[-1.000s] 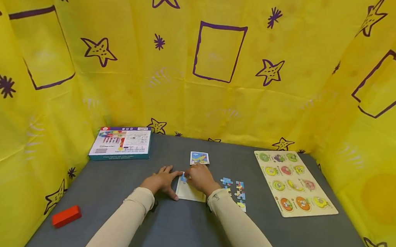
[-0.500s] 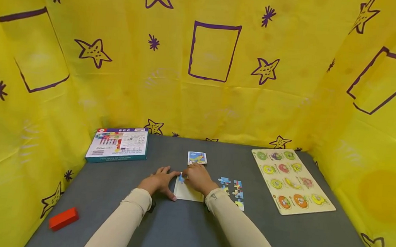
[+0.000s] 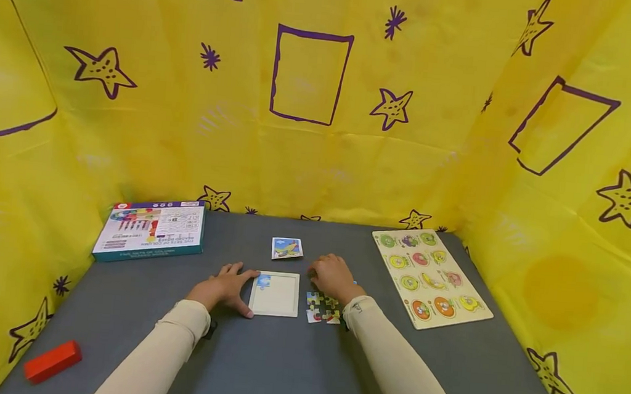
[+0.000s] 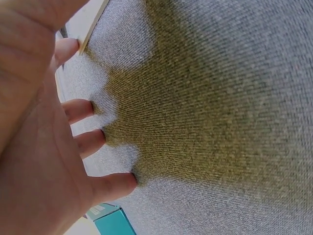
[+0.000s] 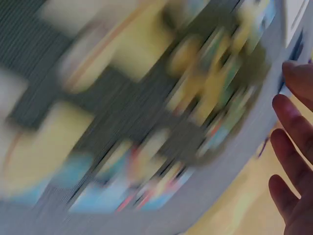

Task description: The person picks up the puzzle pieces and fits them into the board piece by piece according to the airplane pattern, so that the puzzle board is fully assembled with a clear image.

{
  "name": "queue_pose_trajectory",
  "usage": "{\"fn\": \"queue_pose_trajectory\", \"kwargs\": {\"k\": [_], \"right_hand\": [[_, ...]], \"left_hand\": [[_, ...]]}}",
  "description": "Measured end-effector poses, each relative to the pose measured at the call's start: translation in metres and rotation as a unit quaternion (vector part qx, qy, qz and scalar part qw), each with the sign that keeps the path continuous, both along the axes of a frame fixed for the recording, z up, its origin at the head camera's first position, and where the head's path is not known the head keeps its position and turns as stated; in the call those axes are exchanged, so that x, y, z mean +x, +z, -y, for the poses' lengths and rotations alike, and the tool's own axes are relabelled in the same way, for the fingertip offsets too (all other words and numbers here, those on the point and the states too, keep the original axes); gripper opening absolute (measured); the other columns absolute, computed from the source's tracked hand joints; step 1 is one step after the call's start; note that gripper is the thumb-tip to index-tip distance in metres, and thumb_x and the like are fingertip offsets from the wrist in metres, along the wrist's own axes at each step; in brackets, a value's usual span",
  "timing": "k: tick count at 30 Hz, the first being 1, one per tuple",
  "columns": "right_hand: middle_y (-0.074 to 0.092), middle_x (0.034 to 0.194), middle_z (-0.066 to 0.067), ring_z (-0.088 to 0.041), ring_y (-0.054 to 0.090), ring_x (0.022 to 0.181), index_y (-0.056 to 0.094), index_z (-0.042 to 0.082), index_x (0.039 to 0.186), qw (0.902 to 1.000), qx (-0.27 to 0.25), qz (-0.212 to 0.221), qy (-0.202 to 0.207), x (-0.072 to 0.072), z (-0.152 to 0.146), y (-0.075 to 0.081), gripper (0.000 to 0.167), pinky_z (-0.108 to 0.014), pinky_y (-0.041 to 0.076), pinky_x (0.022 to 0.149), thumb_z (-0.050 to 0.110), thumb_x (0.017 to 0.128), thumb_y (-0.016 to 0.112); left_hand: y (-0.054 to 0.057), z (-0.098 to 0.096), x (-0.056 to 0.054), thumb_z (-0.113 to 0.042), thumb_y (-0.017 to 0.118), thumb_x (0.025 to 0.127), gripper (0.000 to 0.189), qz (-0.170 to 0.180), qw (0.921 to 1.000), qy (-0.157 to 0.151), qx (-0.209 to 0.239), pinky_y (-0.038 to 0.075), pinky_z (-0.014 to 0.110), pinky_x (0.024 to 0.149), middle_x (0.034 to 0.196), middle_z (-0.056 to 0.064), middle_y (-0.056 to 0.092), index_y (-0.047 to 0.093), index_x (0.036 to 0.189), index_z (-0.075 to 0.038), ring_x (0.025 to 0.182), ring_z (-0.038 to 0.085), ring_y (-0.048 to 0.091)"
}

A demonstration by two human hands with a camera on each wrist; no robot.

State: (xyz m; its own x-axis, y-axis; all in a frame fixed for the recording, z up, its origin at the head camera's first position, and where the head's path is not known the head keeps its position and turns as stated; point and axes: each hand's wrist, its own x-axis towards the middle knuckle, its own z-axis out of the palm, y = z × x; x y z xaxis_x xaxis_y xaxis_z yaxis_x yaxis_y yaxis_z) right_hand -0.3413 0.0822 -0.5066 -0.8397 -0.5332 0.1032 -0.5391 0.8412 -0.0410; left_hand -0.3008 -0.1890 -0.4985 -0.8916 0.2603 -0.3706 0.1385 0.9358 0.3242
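My left hand [image 3: 223, 289] lies spread beside a shallow white puzzle tray [image 3: 279, 299], thumb and index finger touching its left side. In the left wrist view the index fingertip meets the corner of the tray [image 4: 90, 24], and the other fingertips rest on the cloth. A blue jigsaw piece [image 3: 264, 281] sits in the tray's upper left corner. Over the loose jigsaw pieces [image 3: 314, 307] to the right of the tray hovers my right hand [image 3: 336, 278]. Its fingers [image 5: 293, 142] look relaxed with nothing between them; the pieces are blurred in that view and partly hidden by the hand in the head view.
Behind the tray lies a picture card [image 3: 287, 248]. A wooden fruit puzzle board [image 3: 426, 277] is at the right, a boxed toy set [image 3: 148, 233] at the back left, and a red block [image 3: 53, 362] at the front left. Yellow curtains [image 3: 308, 153] surround the grey table.
My right hand has left the blue piece in the tray's corner and moved right to the loose pieces. The left hand stays at the tray. The head view has shifted right.
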Motion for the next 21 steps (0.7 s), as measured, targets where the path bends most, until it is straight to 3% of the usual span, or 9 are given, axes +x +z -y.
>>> {"fn": "queue_pose_trajectory", "kwargs": {"k": [5, 11, 21], "right_hand": [[0.072, 0.104, 0.000, -0.027, 0.061, 0.103, 0.075, 0.016, 0.101, 0.9994, -0.025, 0.005, -0.022, -0.004, -0.025, -0.002, 0.016, -0.047, 0.046, 0.093, 0.013, 0.087, 0.069], [0.072, 0.099, -0.001, -0.024, 0.065, 0.093, 0.076, 0.015, 0.102, 0.9993, -0.026, 0.023, -0.009, -0.004, -0.044, -0.009, 0.017, -0.045, 0.051, 0.085, 0.013, 0.086, 0.069], [0.072, 0.099, -0.003, -0.026, 0.065, 0.093, 0.075, 0.011, 0.101, 0.9991, -0.035, 0.023, -0.002, 0.000, -0.047, -0.007, 0.016, -0.046, 0.050, 0.087, 0.013, 0.085, 0.073]], "left_hand": [[0.003, 0.008, 0.000, -0.048, 0.086, 0.067, 0.099, 0.004, 1.0000, 0.003, -0.001, 0.022, 0.077, 0.100, 0.154, 0.029, 0.020, 0.037, 0.149, -0.020, 0.139, 0.053, 0.017], [0.003, 0.007, -0.001, -0.049, 0.085, 0.068, 0.099, 0.012, 0.9999, 0.003, 0.000, 0.022, 0.076, 0.100, 0.155, 0.029, 0.019, 0.036, 0.150, -0.020, 0.139, 0.054, 0.016], [-0.002, 0.003, -0.003, -0.050, 0.085, 0.068, 0.100, 0.007, 1.0000, -0.006, 0.002, 0.023, 0.076, 0.101, 0.155, 0.028, 0.020, 0.036, 0.150, -0.021, 0.140, 0.052, 0.017]]}}
